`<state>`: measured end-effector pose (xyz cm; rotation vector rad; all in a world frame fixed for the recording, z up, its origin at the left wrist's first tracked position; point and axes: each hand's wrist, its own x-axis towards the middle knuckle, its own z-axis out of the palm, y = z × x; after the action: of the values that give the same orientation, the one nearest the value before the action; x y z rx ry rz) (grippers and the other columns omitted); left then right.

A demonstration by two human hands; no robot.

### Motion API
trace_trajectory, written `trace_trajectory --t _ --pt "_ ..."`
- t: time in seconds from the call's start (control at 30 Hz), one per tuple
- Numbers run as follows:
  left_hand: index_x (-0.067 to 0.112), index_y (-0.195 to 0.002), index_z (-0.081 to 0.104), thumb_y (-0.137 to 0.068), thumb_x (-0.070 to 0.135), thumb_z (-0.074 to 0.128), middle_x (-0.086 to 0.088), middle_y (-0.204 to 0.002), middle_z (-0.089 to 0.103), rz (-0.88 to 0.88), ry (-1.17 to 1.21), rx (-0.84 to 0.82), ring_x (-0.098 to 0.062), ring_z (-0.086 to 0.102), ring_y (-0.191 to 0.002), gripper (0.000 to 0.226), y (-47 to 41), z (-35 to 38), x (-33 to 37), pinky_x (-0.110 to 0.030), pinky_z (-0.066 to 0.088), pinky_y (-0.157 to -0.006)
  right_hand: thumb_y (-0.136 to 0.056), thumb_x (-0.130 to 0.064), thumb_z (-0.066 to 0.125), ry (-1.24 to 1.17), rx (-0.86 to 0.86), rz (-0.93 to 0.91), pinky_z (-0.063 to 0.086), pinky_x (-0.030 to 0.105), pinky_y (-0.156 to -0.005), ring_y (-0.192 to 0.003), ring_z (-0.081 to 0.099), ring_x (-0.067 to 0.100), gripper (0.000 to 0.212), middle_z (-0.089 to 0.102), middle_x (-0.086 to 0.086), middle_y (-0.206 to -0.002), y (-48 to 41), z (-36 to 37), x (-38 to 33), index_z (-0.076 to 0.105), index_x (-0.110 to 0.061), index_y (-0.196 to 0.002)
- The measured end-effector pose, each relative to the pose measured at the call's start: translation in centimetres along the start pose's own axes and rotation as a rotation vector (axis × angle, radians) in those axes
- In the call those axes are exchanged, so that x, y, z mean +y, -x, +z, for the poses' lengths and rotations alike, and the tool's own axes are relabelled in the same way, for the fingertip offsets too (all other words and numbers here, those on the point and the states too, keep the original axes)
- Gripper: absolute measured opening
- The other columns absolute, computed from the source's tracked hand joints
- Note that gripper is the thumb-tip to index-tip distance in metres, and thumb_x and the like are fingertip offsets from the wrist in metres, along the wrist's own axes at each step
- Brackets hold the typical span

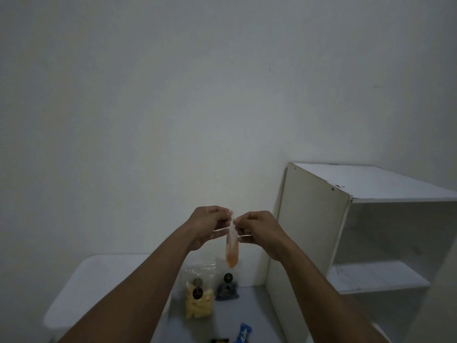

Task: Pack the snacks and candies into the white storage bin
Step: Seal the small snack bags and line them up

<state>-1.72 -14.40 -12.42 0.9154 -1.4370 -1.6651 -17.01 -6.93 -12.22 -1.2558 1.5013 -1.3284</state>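
Observation:
Both my hands are raised in front of the wall, pinching the top of a small clear plastic bag [232,251] with orange snacks at its bottom. My left hand [210,225] pinches its upper left edge, my right hand [257,230] the upper right edge, and the bag hangs down between them. Below on the floor lie a clear bag of yellow snacks [199,303], a small bag of dark candies [227,289] and a blue wrapped snack [243,334]. The white storage bin [99,288] stands at the lower left, partly hidden by my left forearm.
A white open shelf unit [366,243] stands on the right against the plain wall, its side panel close to my right hand. A small dark and yellow item [220,340] lies at the bottom edge. Grey floor shows between the bin and the shelf unit.

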Motion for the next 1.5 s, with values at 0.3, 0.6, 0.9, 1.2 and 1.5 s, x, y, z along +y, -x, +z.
trace_trajectory --t 0.3,0.6,0.9,1.2,1.5 --pt "-0.003 -0.1 0.071 -0.089 0.007 0.066 -0.015 -0.091 0.072 -0.069 0.029 0.068 -0.02 0.069 -0.083 0.015 -0.3 0.9 -3.6 -0.027 0.059 -0.066 -0.099 -0.043 0.05 0.237 0.111 -0.029 0.058 0.03 -0.066 -0.084 0.067 0.017 0.036 0.071 0.004 -0.091 2.4 1.0 4.0 0.068 -0.012 -0.098" --pt "0.016 -0.099 0.071 -0.082 0.027 0.075 -0.003 -0.101 0.071 -0.059 -0.219 0.223 -0.021 0.067 -0.095 0.021 -4.2 1.6 -9.4 -0.035 0.058 -0.078 -0.095 -0.017 0.05 0.464 0.217 -0.053 0.056 0.033 -0.064 -0.071 0.064 0.013 0.02 0.066 -0.005 -0.077 -0.9 0.6 13.9 0.064 -0.016 -0.082" --pt "0.015 -0.127 0.06 -0.095 0.017 0.053 -0.007 -0.118 0.065 -0.243 -0.387 0.163 -0.026 0.063 -0.106 0.033 -9.3 1.7 -23.1 -0.037 0.052 -0.094 -0.093 -0.002 0.049 0.322 0.063 0.085 0.047 0.024 -0.061 -0.068 0.055 0.015 0.015 0.061 0.002 -0.076 -6.9 -2.2 23.6 0.062 0.0 -0.086" --pt "0.011 -0.095 0.068 -0.096 0.022 0.051 -0.007 -0.09 0.067 -0.31 -0.583 0.449 -0.025 0.062 -0.086 0.021 -13.0 3.3 -32.6 -0.028 0.04 -0.065 -0.091 -0.017 0.064 0.3 0.207 0.272 0.046 0.017 -0.06 -0.078 0.063 0.012 0.006 0.065 -0.004 -0.084 -11.8 -1.3 32.2 0.064 -0.013 -0.096" --pt "0.008 -0.108 0.069 -0.102 0.026 0.044 -0.011 -0.11 0.068 -0.418 -0.63 0.483 -0.024 0.057 -0.089 0.031 -16.1 3.3 -36.4 -0.026 0.036 -0.073 -0.1 -0.017 0.048 0.376 0.14 0.433 0.041 0.02 -0.074 -0.092 0.059 0.015 0.03 0.066 0.009 -0.117 -13.8 -0.2 37.8 0.055 -0.015 -0.13"
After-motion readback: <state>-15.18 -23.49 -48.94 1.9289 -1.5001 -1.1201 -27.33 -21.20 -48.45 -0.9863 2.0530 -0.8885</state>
